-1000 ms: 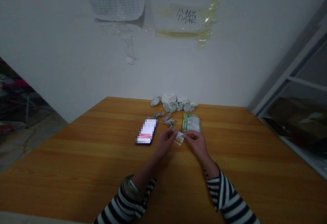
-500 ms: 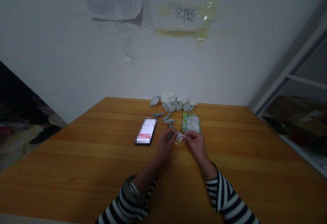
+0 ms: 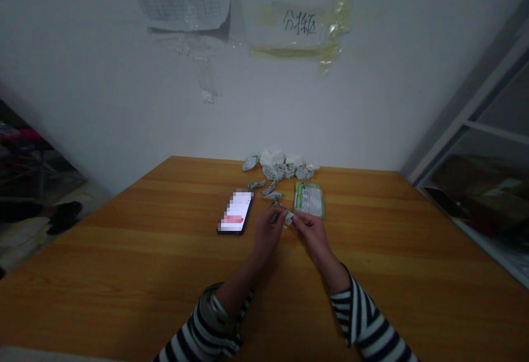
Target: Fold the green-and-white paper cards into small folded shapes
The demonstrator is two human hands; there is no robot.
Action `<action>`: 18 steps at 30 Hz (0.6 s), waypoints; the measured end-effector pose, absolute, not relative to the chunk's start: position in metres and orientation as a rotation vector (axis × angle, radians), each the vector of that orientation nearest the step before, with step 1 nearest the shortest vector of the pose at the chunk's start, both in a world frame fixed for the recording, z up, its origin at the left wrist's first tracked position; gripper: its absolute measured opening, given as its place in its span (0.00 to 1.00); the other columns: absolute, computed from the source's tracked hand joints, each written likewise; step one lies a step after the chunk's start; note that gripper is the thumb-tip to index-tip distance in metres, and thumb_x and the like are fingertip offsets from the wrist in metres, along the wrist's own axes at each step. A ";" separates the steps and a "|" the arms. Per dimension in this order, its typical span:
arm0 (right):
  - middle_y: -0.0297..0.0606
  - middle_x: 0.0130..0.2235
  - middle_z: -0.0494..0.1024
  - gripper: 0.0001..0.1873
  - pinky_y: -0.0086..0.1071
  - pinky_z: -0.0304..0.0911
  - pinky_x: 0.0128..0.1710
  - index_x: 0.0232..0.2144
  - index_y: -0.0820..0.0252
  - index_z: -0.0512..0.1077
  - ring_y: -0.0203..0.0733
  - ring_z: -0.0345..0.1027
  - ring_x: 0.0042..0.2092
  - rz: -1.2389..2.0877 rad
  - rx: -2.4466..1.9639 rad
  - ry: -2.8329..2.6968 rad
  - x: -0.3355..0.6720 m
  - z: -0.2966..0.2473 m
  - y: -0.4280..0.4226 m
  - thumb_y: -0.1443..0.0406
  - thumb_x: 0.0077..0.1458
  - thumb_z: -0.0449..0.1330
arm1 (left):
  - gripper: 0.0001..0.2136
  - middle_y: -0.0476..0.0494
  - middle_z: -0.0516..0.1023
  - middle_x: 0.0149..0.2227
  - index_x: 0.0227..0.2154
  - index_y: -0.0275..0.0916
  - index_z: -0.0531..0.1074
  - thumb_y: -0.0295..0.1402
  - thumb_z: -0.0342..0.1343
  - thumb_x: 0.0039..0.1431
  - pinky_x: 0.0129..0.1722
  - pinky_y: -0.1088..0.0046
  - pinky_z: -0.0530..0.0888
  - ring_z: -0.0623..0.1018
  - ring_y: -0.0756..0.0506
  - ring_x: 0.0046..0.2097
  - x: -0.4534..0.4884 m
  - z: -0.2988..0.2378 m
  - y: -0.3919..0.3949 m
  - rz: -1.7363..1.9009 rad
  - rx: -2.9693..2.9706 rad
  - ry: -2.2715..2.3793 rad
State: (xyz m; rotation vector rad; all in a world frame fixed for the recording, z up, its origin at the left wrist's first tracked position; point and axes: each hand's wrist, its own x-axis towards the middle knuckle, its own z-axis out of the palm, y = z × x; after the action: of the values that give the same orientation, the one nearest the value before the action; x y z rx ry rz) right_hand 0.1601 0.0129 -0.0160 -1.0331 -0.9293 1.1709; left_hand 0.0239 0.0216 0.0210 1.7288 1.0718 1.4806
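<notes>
Between my two hands is a small white paper-like piece (image 3: pixel 288 219) with a bit of yellow at its lower edge; its exact kind is too small to tell. My left hand (image 3: pixel 266 232) pinches its left side, and my right hand (image 3: pixel 313 233) pinches its right side. Just beyond my right hand a flat green and white packet (image 3: pixel 309 199) lies on the wooden table (image 3: pixel 165 263). Several small twisted wrapper-like pieces (image 3: pixel 273 195) with green print lie past my left hand, partly hidden by it.
To the left of my hands lies a phone (image 3: pixel 235 213) with a lit, blurred screen. Crumpled white and green-printed wads (image 3: pixel 273 171) sit along the table's back edge by the wall. A shelf (image 3: pixel 475 185) stands at right. A person's dark shoe (image 3: pixel 66 216) shows at far left.
My right hand has moved slightly left, closer to my left hand, and the white piece shows less between them. At far left, the person's leg and shoe have shifted.
</notes>
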 end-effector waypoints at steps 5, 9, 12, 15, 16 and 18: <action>0.33 0.21 0.75 0.16 0.26 0.56 0.21 0.25 0.62 0.77 0.34 0.63 0.22 1.057 -1.062 -0.982 0.164 -0.016 0.014 0.53 0.43 0.67 | 0.05 0.44 0.77 0.33 0.28 0.39 0.72 0.34 0.55 0.57 0.40 0.69 0.70 0.75 0.44 0.38 0.025 0.018 0.023 1.462 1.664 0.997; 0.34 0.23 0.77 0.17 0.27 0.59 0.23 0.28 0.61 0.78 0.36 0.66 0.23 1.089 -1.045 -1.030 0.166 -0.012 0.013 0.52 0.44 0.67 | 0.06 0.43 0.77 0.35 0.28 0.39 0.72 0.34 0.55 0.57 0.41 0.68 0.71 0.76 0.44 0.39 0.025 0.016 0.024 1.455 1.645 0.950; 0.36 0.28 0.79 0.17 0.29 0.63 0.27 0.30 0.60 0.78 0.39 0.69 0.28 1.120 -1.022 -1.047 0.166 -0.011 0.011 0.52 0.46 0.65 | 0.06 0.43 0.77 0.34 0.28 0.39 0.72 0.34 0.55 0.57 0.41 0.68 0.71 0.76 0.44 0.39 0.025 0.016 0.023 1.458 1.638 0.952; 0.35 0.28 0.78 0.16 0.30 0.63 0.29 0.28 0.59 0.78 0.40 0.69 0.29 1.105 -0.989 -1.059 0.166 -0.013 0.010 0.52 0.49 0.63 | 0.05 0.43 0.77 0.35 0.28 0.39 0.72 0.33 0.55 0.57 0.42 0.67 0.71 0.76 0.44 0.40 0.025 0.016 0.023 1.453 1.620 0.946; 0.35 0.27 0.78 0.15 0.29 0.63 0.29 0.27 0.59 0.78 0.39 0.69 0.29 1.094 -0.984 -1.061 0.166 -0.014 0.010 0.53 0.49 0.63 | 0.05 0.43 0.77 0.35 0.28 0.39 0.72 0.33 0.55 0.57 0.42 0.67 0.71 0.76 0.44 0.40 0.025 0.016 0.023 1.453 1.617 0.942; 0.35 0.26 0.78 0.14 0.29 0.62 0.30 0.27 0.60 0.78 0.39 0.68 0.28 1.067 -0.989 -1.063 0.166 -0.015 0.010 0.54 0.49 0.63 | 0.05 0.43 0.77 0.34 0.27 0.39 0.72 0.33 0.55 0.57 0.42 0.67 0.71 0.75 0.44 0.40 0.026 0.016 0.022 1.460 1.613 0.942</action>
State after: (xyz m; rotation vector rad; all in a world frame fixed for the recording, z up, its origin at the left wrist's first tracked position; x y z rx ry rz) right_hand 0.1660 0.0104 -0.0147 -0.9891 -1.0625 1.0675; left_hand 0.0259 0.0222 0.0164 1.6128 0.9419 1.4598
